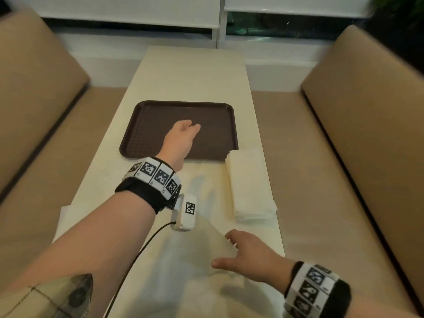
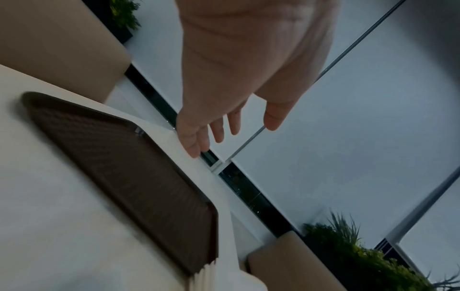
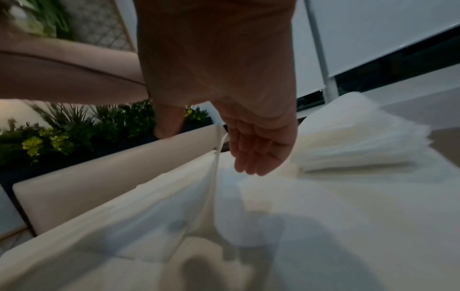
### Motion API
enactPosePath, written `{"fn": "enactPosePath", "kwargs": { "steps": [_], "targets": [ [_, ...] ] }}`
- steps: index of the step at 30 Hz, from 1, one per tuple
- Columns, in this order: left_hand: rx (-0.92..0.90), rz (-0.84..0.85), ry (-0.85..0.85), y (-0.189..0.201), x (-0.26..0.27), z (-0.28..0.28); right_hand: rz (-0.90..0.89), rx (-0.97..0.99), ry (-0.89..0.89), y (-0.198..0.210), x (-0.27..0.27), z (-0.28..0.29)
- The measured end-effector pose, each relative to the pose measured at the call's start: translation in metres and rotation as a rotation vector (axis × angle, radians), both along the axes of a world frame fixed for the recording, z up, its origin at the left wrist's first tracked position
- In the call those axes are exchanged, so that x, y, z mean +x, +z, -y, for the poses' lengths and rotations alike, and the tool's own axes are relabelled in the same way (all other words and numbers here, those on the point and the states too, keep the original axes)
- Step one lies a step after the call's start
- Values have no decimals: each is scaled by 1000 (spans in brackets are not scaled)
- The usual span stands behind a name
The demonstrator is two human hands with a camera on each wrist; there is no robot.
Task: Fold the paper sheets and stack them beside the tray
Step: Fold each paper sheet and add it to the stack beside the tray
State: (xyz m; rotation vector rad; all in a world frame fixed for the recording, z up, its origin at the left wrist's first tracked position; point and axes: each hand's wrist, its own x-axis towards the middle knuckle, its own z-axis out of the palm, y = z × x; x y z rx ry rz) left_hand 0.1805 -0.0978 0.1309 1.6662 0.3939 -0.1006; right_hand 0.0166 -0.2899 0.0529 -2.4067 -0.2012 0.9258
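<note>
A brown tray (image 1: 183,102) (image 2: 124,157) lies empty on the cream table (image 1: 195,72). My left hand (image 1: 183,131) (image 2: 236,126) hovers over the tray with relaxed, spread fingers, holding nothing. A stack of folded paper sheets (image 1: 250,184) (image 3: 361,141) sits by the tray's near right corner. A thin translucent paper sheet (image 1: 195,237) (image 3: 174,206) is raised off the table near me. Its edge runs up between the thumb and the nearly straight fingers of my right hand (image 1: 223,250) (image 3: 211,147). No pinch shows.
Tan padded benches flank the table on the left (image 1: 34,88) and right (image 1: 367,99). More flat paper covers the near table, one corner (image 1: 64,210) poking over the left edge. A black cable (image 1: 137,253) trails from my left wrist camera. Plants stand behind the benches.
</note>
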Motion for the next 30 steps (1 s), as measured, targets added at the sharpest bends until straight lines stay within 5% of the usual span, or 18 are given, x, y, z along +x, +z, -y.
{"fn": "enactPosePath", "kwargs": {
  "steps": [2,7,11,21,24,27,30],
  "targets": [
    [32,-17,-3,-7,-19,-10,66,-21,-43,-2,-3,-18],
    [3,-160,81,-46,-91,-44,66,358,-412,27,1,-19],
    [-78,-341,-67,-69,-136,-61,133,603,-505,72,0,-18],
    [-867,-495,-300,-38,-148,-45,86,1380,-725,146,3,-50],
    [-840,-240,-235,-21,-140,-42,218,1224,-929,138,3,-33],
    [-486,47,-127,-20,-129,-47,299,933,-984,124,-1,-17],
    [-199,135,-145,-19,-125,-52,385,753,-970,110,-5,-10]
  ]
}}
